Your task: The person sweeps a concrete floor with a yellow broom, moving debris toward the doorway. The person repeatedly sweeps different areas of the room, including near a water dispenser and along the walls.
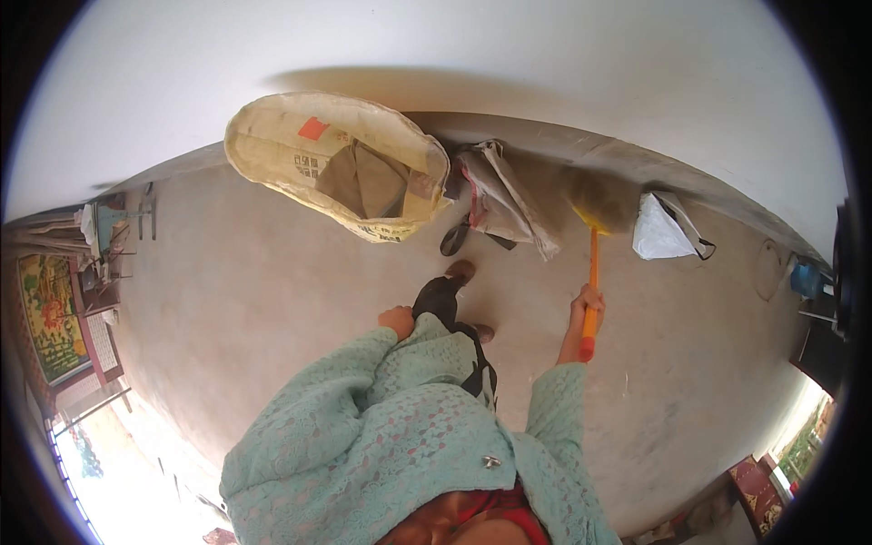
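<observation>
My right hand (588, 309) is wrapped round the orange handle of a broom (595, 263). The broom's yellow-bound, dark bristle head points away from me, toward the foot of the wall. My left hand (396, 321) is curled closed beside my dark trouser leg; what it holds, if anything, is hidden. Ahead on the left, a large yellow woven sack (263, 150) stands wide at the mouth with a folded brown piece (363, 180) inside. Right of it a beige bag (504, 200) with black straps slumps against the wall. A white bag (661, 229) lies right of the broom head.
A white wall (545, 54) with a dark base strip (581, 136) runs behind the bags. Along the far left are a framed picture (52, 318) and furniture. A blue container (804, 280) stands at the far right. My shoes (461, 271) are on the concrete floor (245, 282).
</observation>
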`<control>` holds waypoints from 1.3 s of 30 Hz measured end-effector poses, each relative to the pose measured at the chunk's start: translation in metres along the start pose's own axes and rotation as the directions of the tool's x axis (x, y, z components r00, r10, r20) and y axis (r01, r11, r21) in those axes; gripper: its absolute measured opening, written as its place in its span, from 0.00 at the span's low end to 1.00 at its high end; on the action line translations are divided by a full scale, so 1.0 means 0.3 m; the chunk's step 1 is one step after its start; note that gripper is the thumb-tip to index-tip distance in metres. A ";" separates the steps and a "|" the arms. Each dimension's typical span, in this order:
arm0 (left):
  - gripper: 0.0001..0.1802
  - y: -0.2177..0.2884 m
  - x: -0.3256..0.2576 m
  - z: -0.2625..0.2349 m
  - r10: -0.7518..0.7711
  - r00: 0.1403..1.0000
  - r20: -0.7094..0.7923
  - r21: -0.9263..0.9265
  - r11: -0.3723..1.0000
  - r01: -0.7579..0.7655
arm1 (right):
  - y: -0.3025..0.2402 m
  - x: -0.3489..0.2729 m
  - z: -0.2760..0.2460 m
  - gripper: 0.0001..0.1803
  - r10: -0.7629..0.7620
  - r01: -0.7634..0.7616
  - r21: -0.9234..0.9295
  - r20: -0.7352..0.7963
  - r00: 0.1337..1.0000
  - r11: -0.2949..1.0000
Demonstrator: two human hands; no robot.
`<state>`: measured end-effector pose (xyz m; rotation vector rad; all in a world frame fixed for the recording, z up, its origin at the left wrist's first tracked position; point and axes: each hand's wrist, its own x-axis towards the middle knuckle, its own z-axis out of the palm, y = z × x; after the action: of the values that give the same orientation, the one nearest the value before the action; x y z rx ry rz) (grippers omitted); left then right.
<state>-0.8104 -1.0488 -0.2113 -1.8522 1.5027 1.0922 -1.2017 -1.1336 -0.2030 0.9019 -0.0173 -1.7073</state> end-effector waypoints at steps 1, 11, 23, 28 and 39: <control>0.16 0.003 -0.005 0.010 -0.013 1.000 -0.003 -0.011 1.000 0.013 | -0.031 0.009 0.012 0.05 0.015 -0.015 -0.003 -0.039 0.999 1.000; 0.16 0.139 -0.028 -0.073 -0.048 0.999 -0.004 0.036 0.998 0.048 | -0.270 -0.404 -0.063 0.04 -0.066 0.065 -0.044 -0.024 0.998 0.997; 0.17 0.135 0.165 -0.021 0.270 0.955 0.122 0.346 0.890 -0.296 | -0.345 -0.999 -0.185 0.06 -0.386 0.357 -0.182 -0.156 0.909 0.916; 0.15 0.115 0.240 -0.016 0.399 0.906 0.138 0.394 0.817 -0.420 | -0.143 -1.214 -0.261 0.05 -0.376 0.303 -0.368 -0.146 0.915 0.879; 0.16 0.176 0.212 -0.063 0.542 0.824 0.167 0.356 0.746 -0.563 | -0.140 -1.051 -0.451 0.16 -0.085 0.014 -0.226 -0.304 0.949 0.974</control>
<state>-0.8522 -1.1125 -0.2489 -1.1099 2.1345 0.9683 -1.1414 -0.7986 -0.1435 1.0000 0.4044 -1.5582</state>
